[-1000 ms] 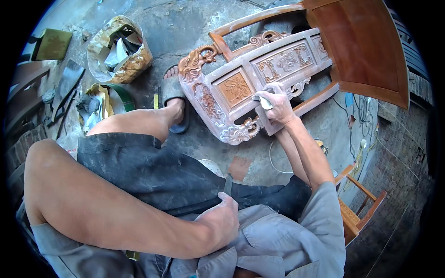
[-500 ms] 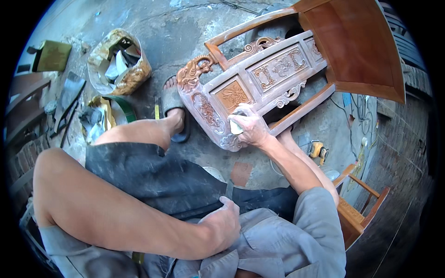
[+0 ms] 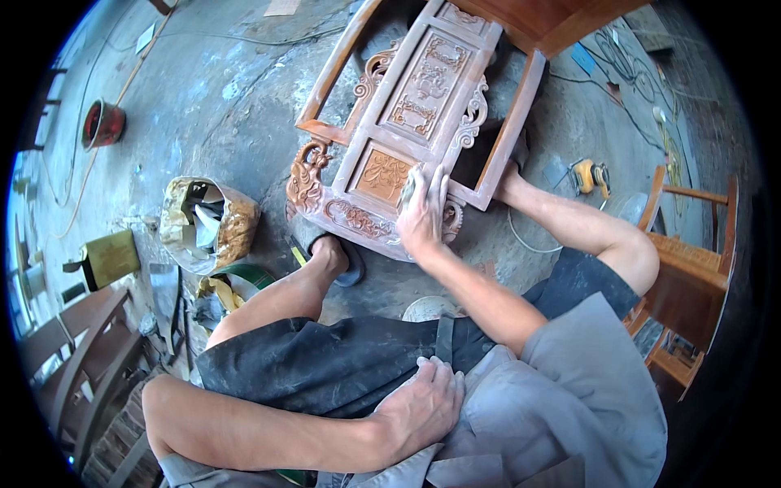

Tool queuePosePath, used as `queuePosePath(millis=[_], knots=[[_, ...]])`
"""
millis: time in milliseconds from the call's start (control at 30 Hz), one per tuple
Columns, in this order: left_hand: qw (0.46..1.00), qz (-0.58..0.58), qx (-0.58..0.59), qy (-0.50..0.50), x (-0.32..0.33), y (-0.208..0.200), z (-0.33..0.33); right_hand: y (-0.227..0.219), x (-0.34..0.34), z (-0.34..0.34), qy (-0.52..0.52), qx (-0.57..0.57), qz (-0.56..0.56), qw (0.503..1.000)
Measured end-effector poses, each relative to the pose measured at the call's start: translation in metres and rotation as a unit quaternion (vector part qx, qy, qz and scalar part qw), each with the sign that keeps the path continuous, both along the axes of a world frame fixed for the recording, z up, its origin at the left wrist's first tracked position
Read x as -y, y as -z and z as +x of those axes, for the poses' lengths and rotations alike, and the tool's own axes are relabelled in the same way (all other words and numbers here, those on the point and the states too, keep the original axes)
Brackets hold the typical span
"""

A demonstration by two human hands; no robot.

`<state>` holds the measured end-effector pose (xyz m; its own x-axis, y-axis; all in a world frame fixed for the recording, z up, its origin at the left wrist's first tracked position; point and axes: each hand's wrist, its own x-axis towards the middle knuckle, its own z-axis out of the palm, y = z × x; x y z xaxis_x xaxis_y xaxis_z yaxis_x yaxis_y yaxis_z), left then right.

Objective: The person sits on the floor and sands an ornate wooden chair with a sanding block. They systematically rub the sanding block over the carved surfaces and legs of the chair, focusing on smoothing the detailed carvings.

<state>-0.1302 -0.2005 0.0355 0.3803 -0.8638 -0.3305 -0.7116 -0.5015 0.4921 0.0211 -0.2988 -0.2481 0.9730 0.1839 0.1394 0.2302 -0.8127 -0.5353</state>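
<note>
A carved wooden chair [image 3: 362, 175] lies tipped on the floor before me, its backrest pointing my way and coated with whitish dust. My right hand [image 3: 425, 218] is closed round a small pale pad [image 3: 406, 192] and presses it on the frame beside the lowest carved panel [image 3: 381, 176]. The pad is mostly hidden by the fingers, so its exact kind does not show. My left hand [image 3: 419, 411] rests on my lap, fingers laid over the cloth of my dark shorts and grey shirt, holding nothing visible.
A stained white bucket [image 3: 232, 232] with scraps stands to the left, a red bucket [image 3: 104, 124] farther off. Dark wooden pieces [image 3: 89, 350] lie at lower left. On the right are a yellow power sander [image 3: 586, 175], cables [image 3: 643, 77] and another wooden chair [image 3: 687, 264].
The view has swung, so the chair appears turned more upright and farther left. My right hand has shifted its pose, fingers now pointing away from me. My left hand stays on my lap.
</note>
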Motion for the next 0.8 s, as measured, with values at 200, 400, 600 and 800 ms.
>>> queuePosePath(millis=[200, 400, 600, 800], knots=[[1.0, -0.013, 0.01, -0.003, -0.004, 0.0, 0.0, -0.002, 0.008, -0.028, -0.025, -0.041, -0.023, 0.999], [1.0, -0.011, 0.018, -0.008, -0.004, 0.0, 0.003, -0.015, 0.043, 0.041, -0.135, 0.027, -0.019, 0.99], [1.0, -0.009, 0.026, -0.011, 0.0, 0.005, 0.005, -0.012, 0.053, 0.07, -0.267, 0.039, -0.007, 0.963], [0.998, -0.018, 0.037, -0.042, -0.002, 0.007, -0.002, -0.017, 0.057, 0.078, -0.287, 0.046, -0.023, 0.957]])
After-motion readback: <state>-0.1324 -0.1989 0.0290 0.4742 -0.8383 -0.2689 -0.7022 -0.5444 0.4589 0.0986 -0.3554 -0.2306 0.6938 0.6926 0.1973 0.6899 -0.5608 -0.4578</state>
